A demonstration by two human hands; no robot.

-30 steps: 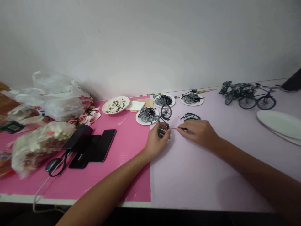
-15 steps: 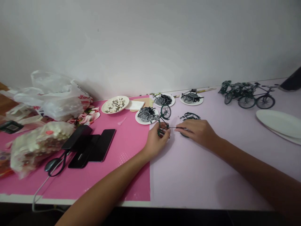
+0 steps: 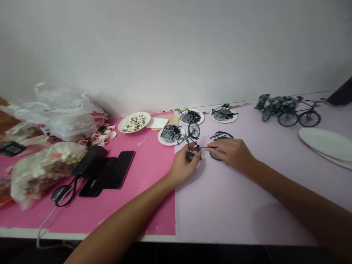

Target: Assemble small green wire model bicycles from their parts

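My left hand (image 3: pixel 183 161) is closed around the frame of a dark green model bicycle (image 3: pixel 190 138), whose spoked front wheel sticks up above the fingers. Part of the frame is hidden by that hand. From the right, my right hand (image 3: pixel 232 152) pinches a thin dark screwdriver (image 3: pixel 204 147), its tip meeting the bicycle near the middle of the frame. Whatever handle it has lies under the fingers. Just behind and below my right hand are more bicycle parts (image 3: pixel 221 135), including a dark frame and a wheel, partly covered.
White plates with wheels and black parts (image 3: pixel 171 134) stand behind my hands. Several assembled model bicycles (image 3: pixel 299 114) are at the back right, near stacked white plates (image 3: pixel 327 143). Leftward are a plate of small pieces (image 3: pixel 134 123), phones (image 3: pixel 119 170) and plastic bags (image 3: pixel 49 168).
The model bicycle has turned slightly in my left hand, and more of its dark lower end shows by the thumb. The screwdriver stays against it; my right hand has barely shifted.
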